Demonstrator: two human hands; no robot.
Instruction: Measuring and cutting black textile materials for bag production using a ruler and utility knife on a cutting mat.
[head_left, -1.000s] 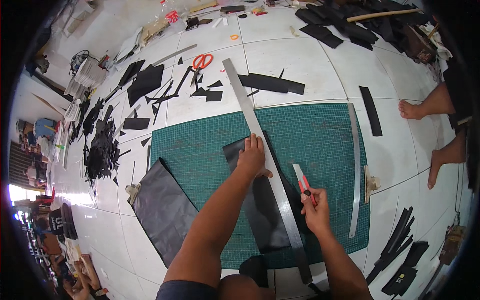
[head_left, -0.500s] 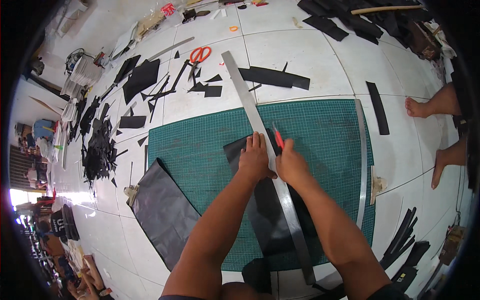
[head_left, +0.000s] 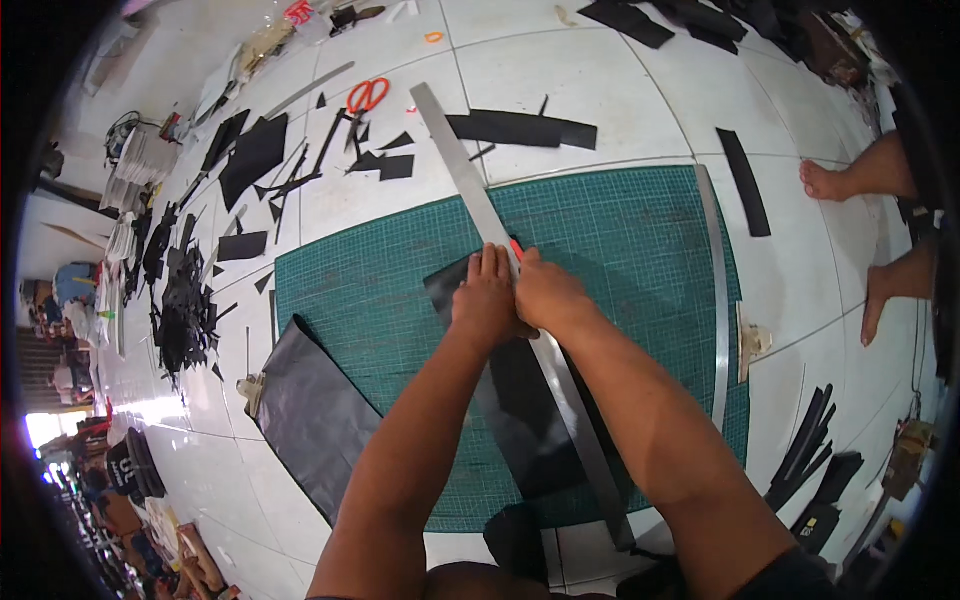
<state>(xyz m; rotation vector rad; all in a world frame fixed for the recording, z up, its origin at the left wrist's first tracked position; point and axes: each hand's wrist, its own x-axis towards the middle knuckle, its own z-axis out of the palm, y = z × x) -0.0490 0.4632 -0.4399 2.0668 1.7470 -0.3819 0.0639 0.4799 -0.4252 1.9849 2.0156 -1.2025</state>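
A long steel ruler (head_left: 452, 152) lies slantwise over a black sheet (head_left: 515, 410) on the green cutting mat (head_left: 620, 250). My left hand (head_left: 487, 300) presses down on the ruler and sheet, its fingers stretched out. Close against it on the right, my right hand (head_left: 552, 292) is closed round a red utility knife (head_left: 516, 248) at the ruler's right edge. Only a bit of the red handle shows; the blade is hidden. Left of my left arm, another dark sheet (head_left: 315, 410) lies partly on the mat.
Orange-handled scissors (head_left: 368, 95) and black offcuts (head_left: 395, 166) lie on the white tiles beyond the mat. A second metal ruler (head_left: 718, 300) runs along the mat's right side. Black scraps (head_left: 185, 315) are heaped at the left. Another person's bare feet (head_left: 830, 180) are at the right.
My right hand has brought the knife in against the ruler, beside my left hand; its blade no longer shows. The whole view has shifted slightly. My left hand stays on the ruler.
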